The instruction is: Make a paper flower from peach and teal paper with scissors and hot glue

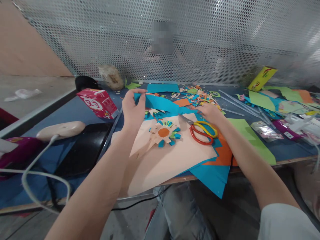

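Blue paper strip (161,102) stretches beyond the paper flower (164,133), its left end pinched in the left hand (134,104). The right hand (210,113) is near the scissors (192,124); I cannot tell its grip.

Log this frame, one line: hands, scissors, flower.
left hand: holding blue paper strip | right hand: near strip's other end, grip unclear | scissors: on peach sheet, unheld | paper flower: left of scissors

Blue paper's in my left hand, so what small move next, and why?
Probably reach for the scissors with the right hand: they lie close by, largely on the peach paper, while the left hand pinches the blue paper. Whether the right hand grips anything is unclear.
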A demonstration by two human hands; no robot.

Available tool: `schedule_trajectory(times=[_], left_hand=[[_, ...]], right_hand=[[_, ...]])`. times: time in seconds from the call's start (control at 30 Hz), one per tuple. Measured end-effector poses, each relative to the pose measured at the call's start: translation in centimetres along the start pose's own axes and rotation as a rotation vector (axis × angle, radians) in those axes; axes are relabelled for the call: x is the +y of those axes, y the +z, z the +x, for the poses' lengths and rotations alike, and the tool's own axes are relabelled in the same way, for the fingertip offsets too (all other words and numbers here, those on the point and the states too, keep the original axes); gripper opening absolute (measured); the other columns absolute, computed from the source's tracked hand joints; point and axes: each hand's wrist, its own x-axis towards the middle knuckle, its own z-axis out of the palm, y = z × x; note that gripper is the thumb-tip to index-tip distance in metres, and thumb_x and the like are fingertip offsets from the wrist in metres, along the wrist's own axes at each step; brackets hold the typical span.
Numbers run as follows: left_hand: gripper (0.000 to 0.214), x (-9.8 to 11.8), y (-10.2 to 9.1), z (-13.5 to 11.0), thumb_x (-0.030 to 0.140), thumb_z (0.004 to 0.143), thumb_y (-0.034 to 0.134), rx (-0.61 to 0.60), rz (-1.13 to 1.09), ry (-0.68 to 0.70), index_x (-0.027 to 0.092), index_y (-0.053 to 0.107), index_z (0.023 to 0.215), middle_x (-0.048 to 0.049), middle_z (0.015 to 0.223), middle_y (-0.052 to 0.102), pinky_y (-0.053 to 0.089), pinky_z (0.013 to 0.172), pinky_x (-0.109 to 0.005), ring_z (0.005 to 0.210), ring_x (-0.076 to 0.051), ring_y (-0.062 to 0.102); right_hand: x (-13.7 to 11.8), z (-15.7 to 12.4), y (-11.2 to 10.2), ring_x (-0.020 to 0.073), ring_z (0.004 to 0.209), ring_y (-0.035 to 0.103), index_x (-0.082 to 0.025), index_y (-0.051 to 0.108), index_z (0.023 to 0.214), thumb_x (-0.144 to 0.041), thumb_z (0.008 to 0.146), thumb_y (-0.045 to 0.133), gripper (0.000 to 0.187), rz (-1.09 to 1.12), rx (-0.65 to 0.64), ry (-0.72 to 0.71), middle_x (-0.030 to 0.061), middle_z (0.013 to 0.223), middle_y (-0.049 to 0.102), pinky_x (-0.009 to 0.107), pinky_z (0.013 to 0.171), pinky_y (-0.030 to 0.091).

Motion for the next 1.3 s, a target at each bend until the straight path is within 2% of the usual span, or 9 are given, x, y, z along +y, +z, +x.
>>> schedule_trajectory(times=[0.13,0.3,0.43,0.53,0.67,0.8,1.0,1.17,1.3], left_hand=[[0.013,-0.1,0.0,0.1,0.029,0.079,0.053,-0.006,-0.009,-0.009,0.021,0.059,0.089,-0.005,0.097,0.06,0.053,0.045,-0.021,0.078,-0.016,0.062],[0.012,0.3,-0.1,0.0,0.029,0.079,0.053,-0.007,-0.006,-0.009,0.023,0.059,0.087,-0.0043,0.097,0.061,0.055,0.049,-0.024,0.08,-0.017,0.062],[0.011,0.5,0.0,-0.2,0.029,0.079,0.053,-0.009,-0.01,-0.011,0.022,0.058,0.087,-0.0042,0.096,0.061,0.054,0.049,-0.023,0.079,-0.017,0.062],[0.013,0.4,0.0,-0.2,0.03,0.08,0.053,-0.022,-0.01,-0.014,0.022,0.058,0.087,-0.0046,0.095,0.062,0.054,0.048,-0.024,0.077,-0.016,0.062],[0.014,0.1,-0.1,-0.2,0.032,0.08,0.053,-0.012,0.015,-0.007,0.023,0.059,0.088,-0.0051,0.099,0.062,0.055,0.048,-0.025,0.077,-0.017,0.061],[0.014,0.3,-0.2,-0.2,0.032,0.079,0.054,-0.01,0.038,-0.002,0.023,0.06,0.088,-0.0038,0.096,0.062,0.054,0.048,-0.025,0.074,-0.015,0.06],[0.01,0.7,-0.2,-0.3,0.03,0.078,0.055,0.007,0.057,-0.007,0.025,0.061,0.084,-0.0032,0.093,0.062,0.054,0.049,-0.024,0.071,-0.014,0.059],[0.012,0.6,-0.1,-0.3,0.032,0.079,0.055,-0.007,0.065,-0.002,0.023,0.06,0.086,-0.0046,0.094,0.061,0.055,0.05,-0.027,0.074,-0.016,0.06],[0.009,0.4,-0.1,-0.2,0.03,0.078,0.056,-0.011,0.044,-0.023,0.024,0.06,0.084,-0.0051,0.097,0.061,0.054,0.048,-0.026,0.077,-0.017,0.06]], right_hand=[[-0.2,0.0,-0.1,0.0184,0.084,0.055,-0.018,0.056,0.121,-0.013,0.086,0.04,0.039,0.027,-0.004,0.002,0.01,0.093,0.065,0.026,0.073,0.036],[-0.2,-0.4,-1.1,0.019,0.084,0.059,-0.014,0.065,0.103,-0.013,0.083,0.043,0.029,0.121,-0.063,0.08,0.0111,0.091,0.067,0.027,0.073,0.04],[0.1,-1.0,-2.1,0.0192,0.088,0.062,-0.015,0.062,0.106,-0.01,0.08,0.045,0.032,0.272,-0.066,0.114,0.0091,0.095,0.068,0.028,0.077,0.044],[0.3,-1.3,-1.9,0.0228,0.098,0.061,-0.016,0.06,0.111,-0.013,0.077,0.052,0.035,0.282,-0.066,0.075,0.0104,0.106,0.067,0.034,0.085,0.045],[0.5,-1.0,-1.0,0.024,0.106,0.059,-0.018,0.057,0.117,-0.014,0.077,0.056,0.041,0.303,-0.146,-0.006,0.0104,0.116,0.063,0.038,0.09,0.044],[0.6,-0.8,-0.7,0.0226,0.101,0.061,-0.017,0.063,0.108,-0.011,0.077,0.054,0.032,0.289,-0.182,0.007,0.0094,0.107,0.067,0.035,0.088,0.045],[0.5,-0.9,-0.8,0.0184,0.089,0.063,-0.014,0.064,0.1,-0.009,0.078,0.05,0.027,0.321,-0.133,0.061,0.0095,0.098,0.068,0.028,0.08,0.046],[-0.3,-0.6,-0.7,0.0194,0.087,0.061,-0.012,0.064,0.094,-0.01,0.078,0.049,0.022,0.27,-0.074,0.072,0.0107,0.094,0.067,0.028,0.078,0.043],[-1.0,-0.4,-0.9,0.0169,0.08,0.06,-0.013,0.063,0.091,-0.003,0.074,0.046,0.026,0.307,-0.071,0.141,0.0087,0.09,0.067,0.025,0.071,0.042]])
